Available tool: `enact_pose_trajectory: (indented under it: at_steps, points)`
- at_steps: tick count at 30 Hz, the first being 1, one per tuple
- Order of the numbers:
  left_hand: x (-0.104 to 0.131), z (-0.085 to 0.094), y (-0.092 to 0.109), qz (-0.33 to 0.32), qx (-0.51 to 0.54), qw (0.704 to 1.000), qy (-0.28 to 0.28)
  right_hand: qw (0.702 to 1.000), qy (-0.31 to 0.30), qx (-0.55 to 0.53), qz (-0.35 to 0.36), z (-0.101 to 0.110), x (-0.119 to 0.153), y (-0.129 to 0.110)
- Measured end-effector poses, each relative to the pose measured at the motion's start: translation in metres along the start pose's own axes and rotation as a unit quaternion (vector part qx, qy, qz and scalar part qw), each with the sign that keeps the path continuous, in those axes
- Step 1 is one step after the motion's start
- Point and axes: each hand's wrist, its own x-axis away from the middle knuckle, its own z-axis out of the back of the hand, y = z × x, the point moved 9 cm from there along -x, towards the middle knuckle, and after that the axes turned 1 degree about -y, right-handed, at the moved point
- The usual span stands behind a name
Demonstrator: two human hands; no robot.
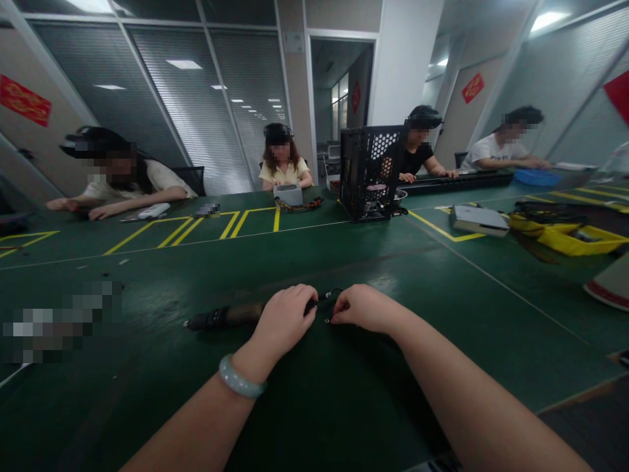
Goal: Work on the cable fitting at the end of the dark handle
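Lying in the near half of the worktop (344,400), bit (187,324) toward its left edge, the driver (223,318) is clasped at its rear by the left hand (287,313). A metal-tipped piece (327,320) is pinched by the right hand (364,308), beside the cord (334,292). Cord handling seems in hand; steadiness is called for.

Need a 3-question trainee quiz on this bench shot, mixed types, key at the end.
1. Multiple choice: which thing lies partly under the left hand?
A) the yellow tray
B) the screwdriver
C) the blue basket

2. True or false: the black computer case stands farther from the camera than the right hand.

3. Fill in: the bracelet is on the ____ wrist.

Key: 1. B; 2. true; 3. left.
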Motion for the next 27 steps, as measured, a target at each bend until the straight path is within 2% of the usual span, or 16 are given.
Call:
enact_pose_trajectory:
  at_steps: [3,5,10,12,18,27]
  points:
    - [0.0,-0.001,-0.001,0.0,0.002,1.0,-0.001,0.999,-0.033,-0.028,-0.008,-0.005,0.0,0.004]
    - [0.0,-0.001,-0.002,0.001,0.006,1.0,-0.002,0.999,-0.029,-0.023,-0.023,-0.005,-0.003,0.006]
    - [-0.001,0.001,-0.003,-0.003,0.014,1.0,0.011,0.99,0.13,0.036,-0.043,0.014,-0.014,0.004]
    - [-0.001,0.002,-0.003,-0.003,0.012,1.0,0.013,0.987,0.152,0.043,-0.038,0.013,-0.018,0.003]
    - [0.0,0.003,0.002,-0.021,0.021,1.0,0.003,0.988,0.149,0.024,-0.022,0.009,-0.018,0.002]
    - [0.002,0.006,0.005,-0.047,0.037,0.998,0.016,0.988,0.148,-0.037,-0.003,0.003,-0.018,-0.003]
